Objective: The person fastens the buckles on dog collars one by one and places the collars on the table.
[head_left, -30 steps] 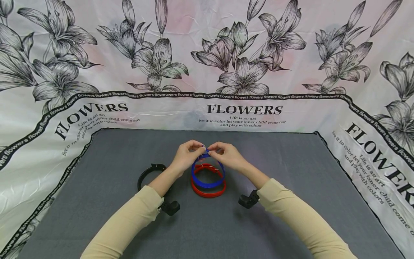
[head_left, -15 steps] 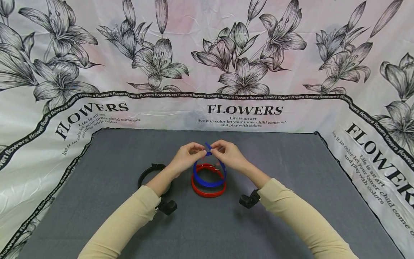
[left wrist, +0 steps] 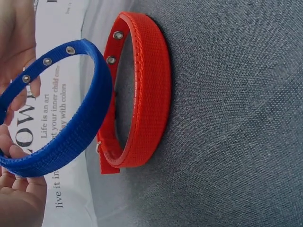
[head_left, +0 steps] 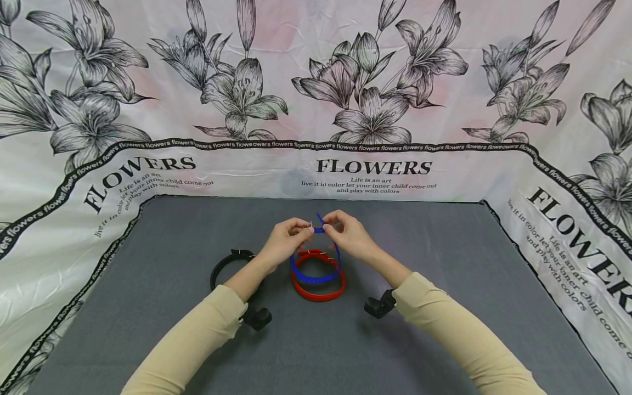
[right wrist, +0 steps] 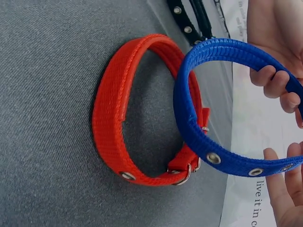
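A blue collar with metal eyelets hangs as a loop between both hands, above the table. My left hand pinches one part of it at the top, where a bit of metal shows by the fingertips. A short way to the right, my right hand pinches the strap, and its free tip sticks up past the fingers. In the right wrist view, eyelets run along the blue strap toward the right hand. The buckle itself is mostly hidden by fingers. Behind the blue loop, a buckled red collar stands on the table.
A black collar lies on the grey table cover at the left, partly covered by the left forearm. Black wrist cameras hang below both cuffs. A flower-printed cloth rises behind the table.
The fingertips have drawn slightly apart, the right hand shifting a little right and up. The blue strap's tip now points upward between them. The red and black collars have not moved.
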{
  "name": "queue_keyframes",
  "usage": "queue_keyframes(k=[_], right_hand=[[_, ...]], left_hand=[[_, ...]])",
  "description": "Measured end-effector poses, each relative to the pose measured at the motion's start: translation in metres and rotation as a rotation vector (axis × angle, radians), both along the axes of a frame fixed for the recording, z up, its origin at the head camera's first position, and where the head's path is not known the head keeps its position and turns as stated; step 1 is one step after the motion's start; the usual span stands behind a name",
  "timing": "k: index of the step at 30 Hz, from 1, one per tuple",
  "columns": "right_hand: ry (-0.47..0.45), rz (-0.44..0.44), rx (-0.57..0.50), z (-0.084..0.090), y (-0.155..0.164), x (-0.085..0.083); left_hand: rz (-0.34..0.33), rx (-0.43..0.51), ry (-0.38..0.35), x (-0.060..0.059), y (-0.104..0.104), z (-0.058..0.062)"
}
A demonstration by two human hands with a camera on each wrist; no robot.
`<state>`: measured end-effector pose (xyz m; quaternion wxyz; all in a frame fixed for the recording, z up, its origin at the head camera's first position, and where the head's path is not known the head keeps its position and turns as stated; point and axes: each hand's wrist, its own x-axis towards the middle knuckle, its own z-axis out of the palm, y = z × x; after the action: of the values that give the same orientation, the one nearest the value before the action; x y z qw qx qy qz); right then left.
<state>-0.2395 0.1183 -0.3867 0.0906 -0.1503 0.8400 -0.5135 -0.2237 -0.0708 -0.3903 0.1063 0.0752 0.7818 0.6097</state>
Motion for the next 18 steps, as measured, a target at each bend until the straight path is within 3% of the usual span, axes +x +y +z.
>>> queue_keyframes(k=[5, 8, 15, 18], right_hand=[[0.021, 0.028, -0.014, 0.0, 0.001, 0.001], [0.021, 0.039, 0.011, 0.006, 0.001, 0.005], [-0.011, 0.066, 0.045, 0.003, 0.005, 0.001], [-0.015, 0.088, 0.059, 0.005, 0.006, 0.0]], left_hand=[[0.002, -0.027, 0.02, 0.014, 0.002, 0.02], [0.005, -0.036, 0.033, 0.016, 0.003, 0.022], [0.031, -0.013, 0.059, -0.004, 0.004, -0.011], [0.036, -0.013, 0.074, -0.003, 0.005, -0.011]])
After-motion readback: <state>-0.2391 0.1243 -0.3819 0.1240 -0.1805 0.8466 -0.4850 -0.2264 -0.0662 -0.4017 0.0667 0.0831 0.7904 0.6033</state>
